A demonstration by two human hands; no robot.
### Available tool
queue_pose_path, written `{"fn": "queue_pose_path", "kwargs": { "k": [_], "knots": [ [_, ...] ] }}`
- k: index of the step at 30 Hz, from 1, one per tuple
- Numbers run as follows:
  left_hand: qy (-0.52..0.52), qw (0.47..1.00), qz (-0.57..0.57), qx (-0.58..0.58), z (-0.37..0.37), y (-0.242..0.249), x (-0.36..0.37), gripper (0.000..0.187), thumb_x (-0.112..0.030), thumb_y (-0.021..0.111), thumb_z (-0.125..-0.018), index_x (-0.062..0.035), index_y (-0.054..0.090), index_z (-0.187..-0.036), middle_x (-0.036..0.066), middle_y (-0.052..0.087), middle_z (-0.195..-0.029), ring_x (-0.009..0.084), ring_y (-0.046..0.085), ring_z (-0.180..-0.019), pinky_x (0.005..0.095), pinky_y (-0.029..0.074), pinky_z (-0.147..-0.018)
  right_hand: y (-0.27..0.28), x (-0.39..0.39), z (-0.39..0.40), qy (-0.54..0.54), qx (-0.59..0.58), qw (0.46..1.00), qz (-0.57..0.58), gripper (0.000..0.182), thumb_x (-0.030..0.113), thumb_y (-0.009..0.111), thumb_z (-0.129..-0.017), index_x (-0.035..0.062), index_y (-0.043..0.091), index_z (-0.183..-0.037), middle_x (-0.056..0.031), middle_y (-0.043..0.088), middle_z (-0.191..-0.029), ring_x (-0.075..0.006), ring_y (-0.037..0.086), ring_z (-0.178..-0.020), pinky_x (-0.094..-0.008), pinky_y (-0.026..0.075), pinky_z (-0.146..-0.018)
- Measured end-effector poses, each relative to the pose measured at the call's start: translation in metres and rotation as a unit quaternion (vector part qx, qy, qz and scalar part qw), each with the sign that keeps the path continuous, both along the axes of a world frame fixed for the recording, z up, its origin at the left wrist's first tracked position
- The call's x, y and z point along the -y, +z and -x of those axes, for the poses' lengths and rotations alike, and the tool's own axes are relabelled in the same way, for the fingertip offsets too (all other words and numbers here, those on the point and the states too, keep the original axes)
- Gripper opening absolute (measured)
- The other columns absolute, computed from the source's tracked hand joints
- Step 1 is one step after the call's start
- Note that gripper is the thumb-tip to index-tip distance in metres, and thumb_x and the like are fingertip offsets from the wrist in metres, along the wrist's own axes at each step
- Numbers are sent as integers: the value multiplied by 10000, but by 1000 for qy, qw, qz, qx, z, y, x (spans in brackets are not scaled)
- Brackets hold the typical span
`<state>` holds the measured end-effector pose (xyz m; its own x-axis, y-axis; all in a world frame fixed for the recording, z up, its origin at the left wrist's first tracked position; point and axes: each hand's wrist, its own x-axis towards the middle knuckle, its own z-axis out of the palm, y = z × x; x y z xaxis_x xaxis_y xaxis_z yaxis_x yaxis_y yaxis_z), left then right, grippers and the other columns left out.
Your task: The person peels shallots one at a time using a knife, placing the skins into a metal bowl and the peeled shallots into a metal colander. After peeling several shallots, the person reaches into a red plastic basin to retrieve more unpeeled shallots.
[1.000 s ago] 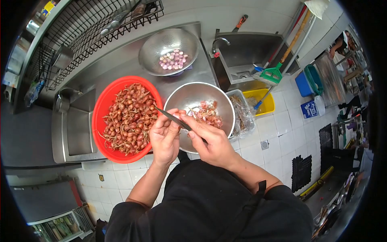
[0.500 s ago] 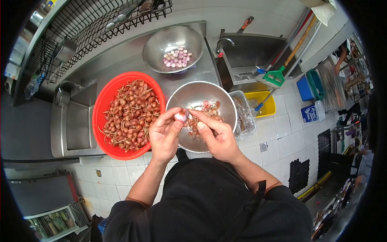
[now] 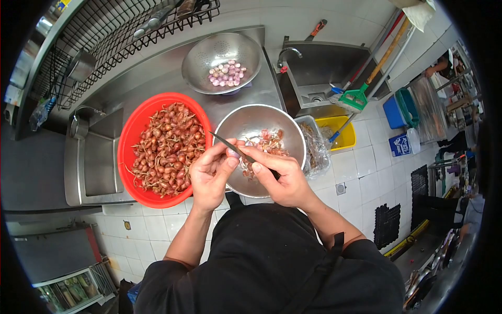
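Above the near left part of a steel bowl, my left hand is closed on a pale purple shallot. My right hand grips a small knife, its dark blade lying across the shallot and pointing to the upper left. Reddish skins lie in the bowl. On the left a red basin holds a heap of unpeeled shallots. Behind the bowl stands a steel colander with peeled shallots in it.
A sink is at the left and another at the back right. Right of the bowl are a plastic-lined container and a yellow bin. A wire rack hangs above. A co-worker's arm shows far right.
The knife blade has turned and now shows broad across the shallot. My hands have shifted slightly, still close together. The view has moved a little.
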<state>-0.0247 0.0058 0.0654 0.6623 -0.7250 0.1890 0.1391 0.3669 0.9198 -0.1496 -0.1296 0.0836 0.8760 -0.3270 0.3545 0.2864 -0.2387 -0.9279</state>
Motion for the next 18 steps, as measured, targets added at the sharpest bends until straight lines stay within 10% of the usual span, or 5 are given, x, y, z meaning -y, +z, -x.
{"fn": "queue_pose_path", "kwargs": {
  "k": [12,18],
  "knots": [
    [2,1000,-22,8,0,-3,1,372,-21,600,-933,72,525,-1286,199,628,-1216,196,612,-1099,324,486,-950,-1,0,-2,-16,-2,1000,12,385,41,514,-962,-43,533,-1337,-175,623,-1290,-221,620,-1167,-312,459,-981],
    [-83,980,74,-163,-7,-6,1,368,-10,577,-943,67,496,-1294,197,587,-1283,196,591,-1151,330,477,-985,-7,2,4,31,-138,965,-219,355,79,501,-1001,-20,553,-1338,-27,673,-1031,-53,569,-811,-203,472,-750]
  ]
}}
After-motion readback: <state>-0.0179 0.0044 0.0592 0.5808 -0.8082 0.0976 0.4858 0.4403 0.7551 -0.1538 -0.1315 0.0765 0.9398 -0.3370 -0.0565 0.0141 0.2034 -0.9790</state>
